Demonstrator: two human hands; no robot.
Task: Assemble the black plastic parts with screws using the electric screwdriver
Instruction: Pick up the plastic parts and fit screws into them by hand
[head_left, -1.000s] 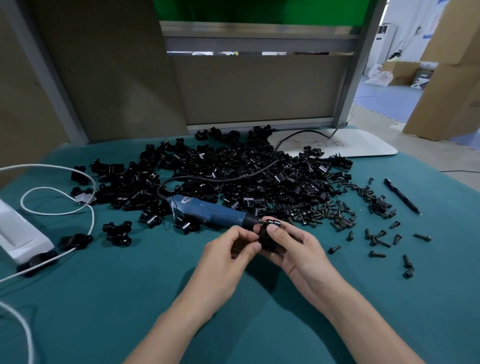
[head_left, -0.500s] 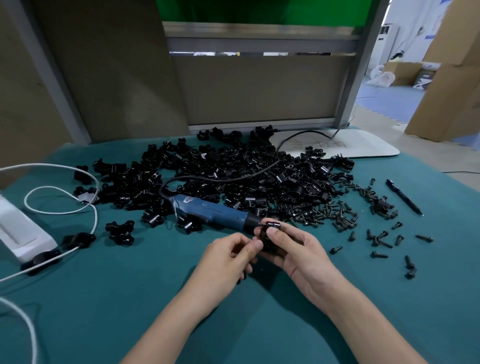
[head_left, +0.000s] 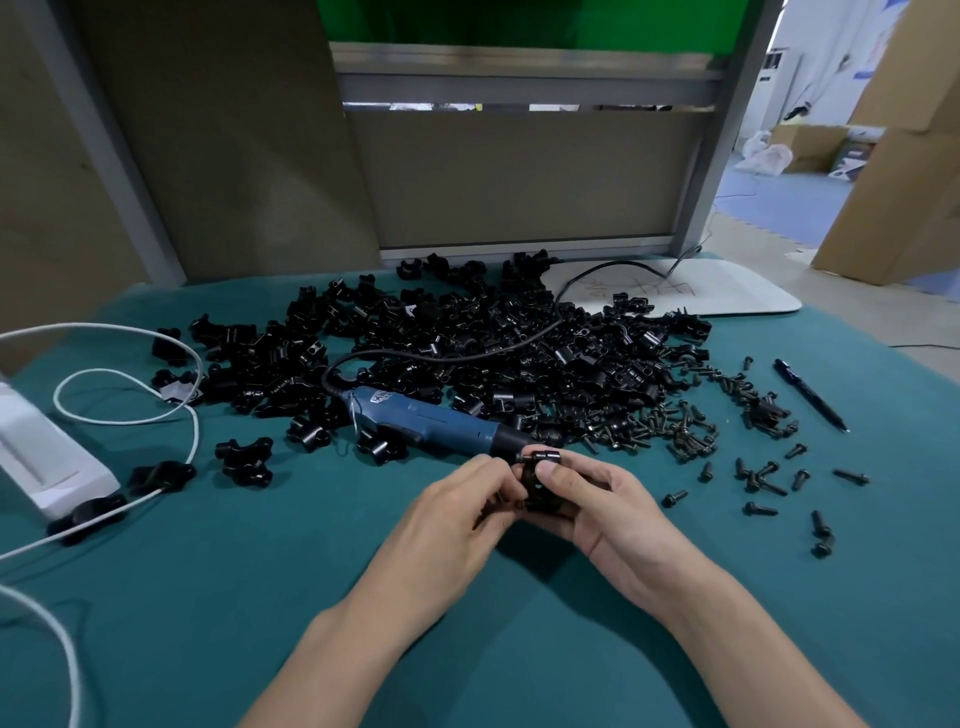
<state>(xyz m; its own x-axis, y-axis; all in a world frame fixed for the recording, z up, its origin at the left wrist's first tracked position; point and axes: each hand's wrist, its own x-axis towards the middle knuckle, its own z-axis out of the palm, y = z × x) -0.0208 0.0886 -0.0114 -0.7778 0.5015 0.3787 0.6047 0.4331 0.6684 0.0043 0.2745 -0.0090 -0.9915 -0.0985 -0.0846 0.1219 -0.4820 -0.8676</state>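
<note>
screwdriver (head_left: 431, 423) 1 | pen (head_left: 810, 396) 1 | parts (head_left: 467, 332) uncounted heap | screws (head_left: 685, 436) uncounted

The cloth (head_left: 208, 597) is plain teal. On it the parts (head_left: 467, 343) are glossy black, and so are the screws (head_left: 691, 441) and the pen (head_left: 808, 392). The part (head_left: 540, 488) held by the left hand (head_left: 457, 514) and the right hand (head_left: 613, 509) is black too. The screwdriver (head_left: 426, 421) has a blue body with a small white label, a black nose and a black cord (head_left: 608, 265). The cable (head_left: 196, 434) and the block (head_left: 47, 457) at the left are white. The board (head_left: 727, 293) is white with thin dark scribbles. Behind, the panel (head_left: 519, 176) is dull beige in a grey frame (head_left: 519, 83), with a bright green screen (head_left: 519, 21) above. The boxes (head_left: 893, 182) are brown, the floor (head_left: 769, 200) pale blue.
</note>
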